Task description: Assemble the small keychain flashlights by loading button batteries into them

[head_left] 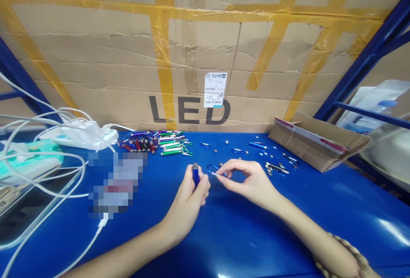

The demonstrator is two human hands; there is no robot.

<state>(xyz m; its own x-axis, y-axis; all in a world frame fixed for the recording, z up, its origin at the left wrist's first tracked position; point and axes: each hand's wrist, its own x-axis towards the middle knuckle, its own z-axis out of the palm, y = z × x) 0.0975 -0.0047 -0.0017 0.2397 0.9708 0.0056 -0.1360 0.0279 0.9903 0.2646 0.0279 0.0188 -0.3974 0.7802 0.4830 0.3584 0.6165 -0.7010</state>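
My left hand [188, 197] is wrapped round a small blue flashlight [196, 176], held upright with its silvery end at the top. To its right, my right hand [246, 182] pinches a blue carabiner clip [211, 168] between thumb and fingertips, its loop pointing left toward the flashlight. The two things are apart. Beyond my hands lie two more blue carabiner clips, one at the left [205, 145] and another nearer [237, 151]. A blue flashlight tube [258, 145] and a silver-black one [277, 167] rest among several button cells [271, 156].
Several finished-looking keychain flashlights, green [171, 152] and dark red [137, 144], lie in rows at the back. A cardboard tray [307, 145] stands at right. White cables [85, 171], a power strip [96, 139] and a blurred-out phone-like thing [118, 184] occupy the left.
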